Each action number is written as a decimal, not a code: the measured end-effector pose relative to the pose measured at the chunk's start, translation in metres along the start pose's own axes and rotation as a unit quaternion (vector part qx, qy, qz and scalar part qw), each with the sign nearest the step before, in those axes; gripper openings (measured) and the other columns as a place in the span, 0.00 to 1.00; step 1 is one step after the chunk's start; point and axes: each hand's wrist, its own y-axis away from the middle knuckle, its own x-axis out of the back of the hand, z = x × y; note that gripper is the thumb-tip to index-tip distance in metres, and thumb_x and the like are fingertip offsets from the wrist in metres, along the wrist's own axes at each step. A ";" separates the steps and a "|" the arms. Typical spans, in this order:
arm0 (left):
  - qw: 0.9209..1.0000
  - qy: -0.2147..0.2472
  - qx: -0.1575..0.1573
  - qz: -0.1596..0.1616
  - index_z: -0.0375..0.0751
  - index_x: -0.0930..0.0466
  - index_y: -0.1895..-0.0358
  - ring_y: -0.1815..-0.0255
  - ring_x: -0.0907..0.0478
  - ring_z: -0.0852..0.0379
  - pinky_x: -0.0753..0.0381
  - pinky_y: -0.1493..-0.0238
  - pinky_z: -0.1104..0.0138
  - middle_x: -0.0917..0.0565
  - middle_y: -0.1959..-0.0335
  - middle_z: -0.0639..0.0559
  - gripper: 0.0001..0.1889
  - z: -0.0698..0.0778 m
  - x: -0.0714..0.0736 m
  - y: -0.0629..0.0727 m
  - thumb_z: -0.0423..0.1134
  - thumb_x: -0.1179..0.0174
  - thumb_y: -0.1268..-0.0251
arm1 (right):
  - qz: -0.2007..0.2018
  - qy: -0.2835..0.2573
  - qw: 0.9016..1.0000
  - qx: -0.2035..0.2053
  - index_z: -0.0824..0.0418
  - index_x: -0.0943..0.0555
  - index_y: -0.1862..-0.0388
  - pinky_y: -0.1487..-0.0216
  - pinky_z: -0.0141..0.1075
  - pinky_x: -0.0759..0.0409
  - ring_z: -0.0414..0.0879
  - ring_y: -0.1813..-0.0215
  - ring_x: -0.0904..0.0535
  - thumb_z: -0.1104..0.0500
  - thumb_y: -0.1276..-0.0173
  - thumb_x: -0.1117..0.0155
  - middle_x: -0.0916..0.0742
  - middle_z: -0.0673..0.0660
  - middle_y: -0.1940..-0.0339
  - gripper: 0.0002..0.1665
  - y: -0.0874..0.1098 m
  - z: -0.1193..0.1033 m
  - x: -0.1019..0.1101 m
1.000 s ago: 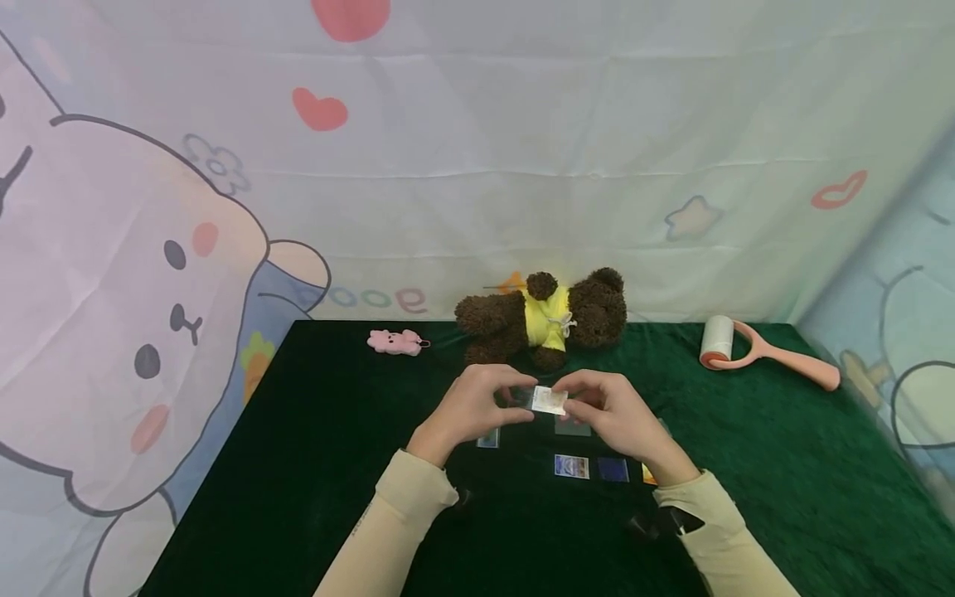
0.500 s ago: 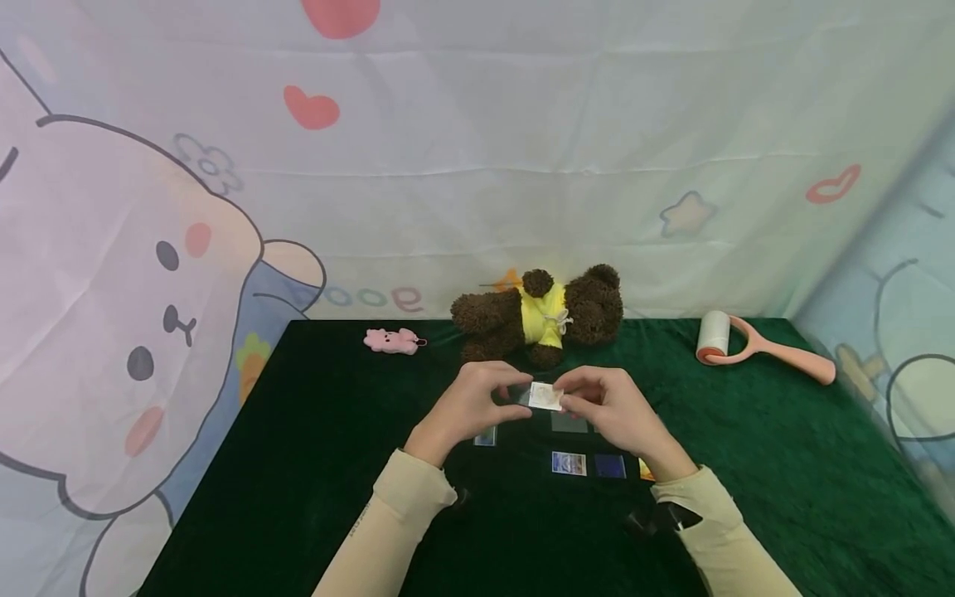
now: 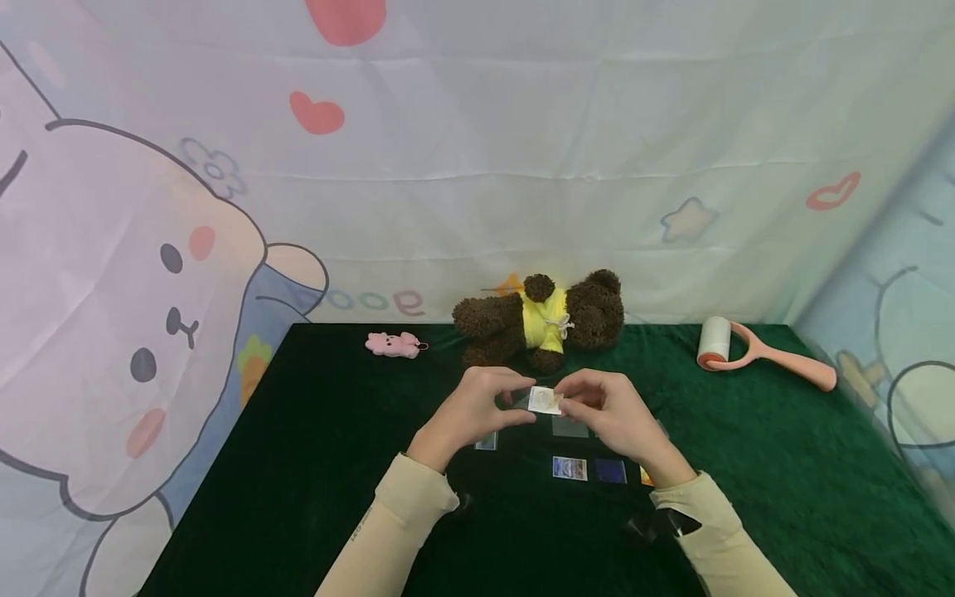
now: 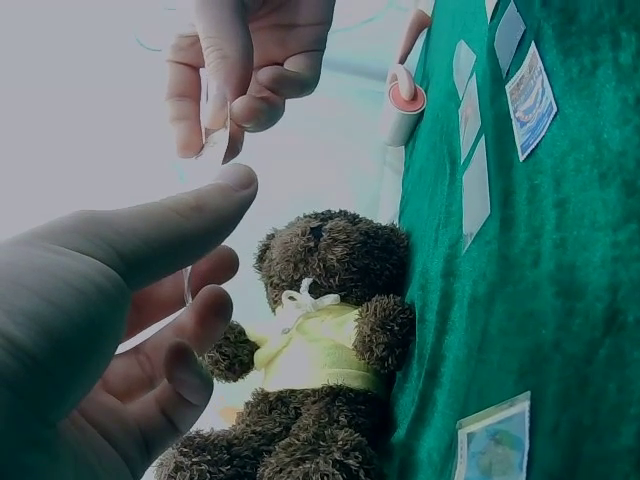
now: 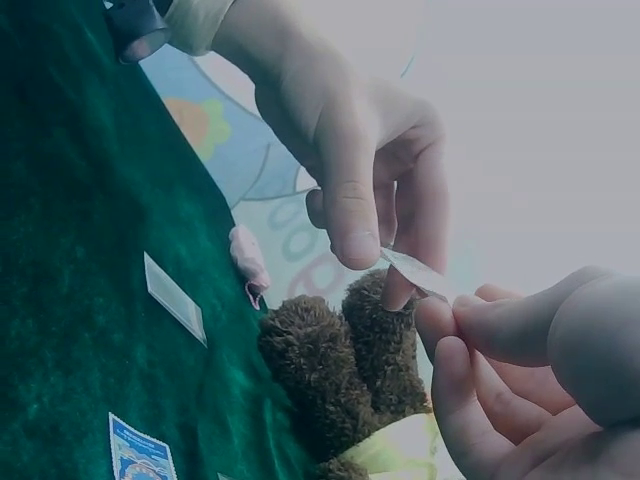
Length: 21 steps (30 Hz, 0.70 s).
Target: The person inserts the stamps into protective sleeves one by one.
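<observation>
A small whitish stamp [image 3: 545,400] is raised above the green cloth, between both hands. My right hand [image 3: 615,414] pinches its right side between thumb and fingers. My left hand [image 3: 473,410] holds a clear sleeve [image 3: 521,397] between thumb and fingertips, at the stamp's left end. In the right wrist view the stamp [image 5: 418,273] bridges the two sets of fingertips; how far it sits inside the sleeve is unclear. On the cloth below lie a blue picture stamp [image 3: 569,468], a dark blue rectangle [image 3: 611,471] and a greyish clear rectangle [image 3: 570,427].
Another sleeved stamp [image 3: 487,442] lies by the left hand, and a yellow-orange piece [image 3: 646,477] is partly behind the right wrist. A brown teddy bear [image 3: 548,319] lies at the back, with a pink plush [image 3: 395,345] to its left and a lint roller [image 3: 768,348] far right.
Hands, stamp and sleeve hold nearly the same place. The whole view shifts slightly as the head moves; the things on the cloth stay put.
</observation>
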 end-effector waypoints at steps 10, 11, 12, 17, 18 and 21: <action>1.000 -0.008 -0.001 0.014 0.42 0.13 0.39 0.63 0.20 0.60 0.19 0.63 0.71 0.11 0.47 0.51 0.24 0.003 0.001 0.000 0.42 0.22 0.39 | 0.004 -0.013 1.000 -0.005 0.61 0.13 0.49 0.63 0.36 0.16 0.43 0.62 0.12 0.63 0.24 0.32 0.09 0.55 0.60 0.08 0.000 0.000 0.000; 1.000 -0.009 -0.002 0.013 0.42 0.13 0.39 0.63 0.20 0.61 0.19 0.63 0.71 0.11 0.47 0.51 0.24 0.002 0.000 0.000 0.42 0.22 0.39 | 0.004 -0.013 1.000 -0.004 0.61 0.13 0.49 0.63 0.36 0.16 0.43 0.62 0.12 0.63 0.24 0.32 0.09 0.55 0.60 0.08 0.000 -0.001 0.000; 1.000 -0.010 -0.003 0.011 0.42 0.13 0.39 0.63 0.20 0.61 0.19 0.62 0.72 0.11 0.47 0.51 0.24 0.002 0.000 0.000 0.42 0.22 0.38 | 0.003 -0.012 1.000 -0.004 0.61 0.13 0.49 0.63 0.36 0.16 0.43 0.62 0.12 0.62 0.24 0.32 0.09 0.55 0.60 0.08 0.000 -0.001 0.000; 1.000 -0.007 -0.011 0.000 0.42 0.12 0.40 0.62 0.20 0.61 0.16 0.60 0.69 0.11 0.46 0.50 0.23 0.001 0.000 -0.001 0.42 0.22 0.38 | -0.002 -0.005 1.000 0.005 0.60 0.12 0.49 0.64 0.36 0.16 0.44 0.62 0.12 0.62 0.25 0.31 0.09 0.55 0.60 0.08 -0.001 0.000 0.000; 1.000 -0.006 -0.012 -0.003 0.42 0.13 0.39 0.61 0.20 0.61 0.16 0.59 0.69 0.11 0.46 0.50 0.23 0.002 0.000 -0.001 0.42 0.22 0.38 | -0.002 -0.004 1.000 0.007 0.60 0.12 0.50 0.64 0.36 0.16 0.46 0.62 0.11 0.63 0.25 0.31 0.09 0.55 0.59 0.08 -0.001 0.000 0.000; 1.000 -0.003 -0.017 -0.009 0.42 0.13 0.39 0.62 0.20 0.61 0.15 0.59 0.67 0.11 0.45 0.50 0.24 0.002 0.000 -0.001 0.41 0.23 0.38 | -0.005 -0.008 1.000 0.009 0.60 0.12 0.49 0.62 0.36 0.15 0.53 0.59 0.10 0.63 0.25 0.31 0.09 0.55 0.58 0.08 -0.001 0.000 0.000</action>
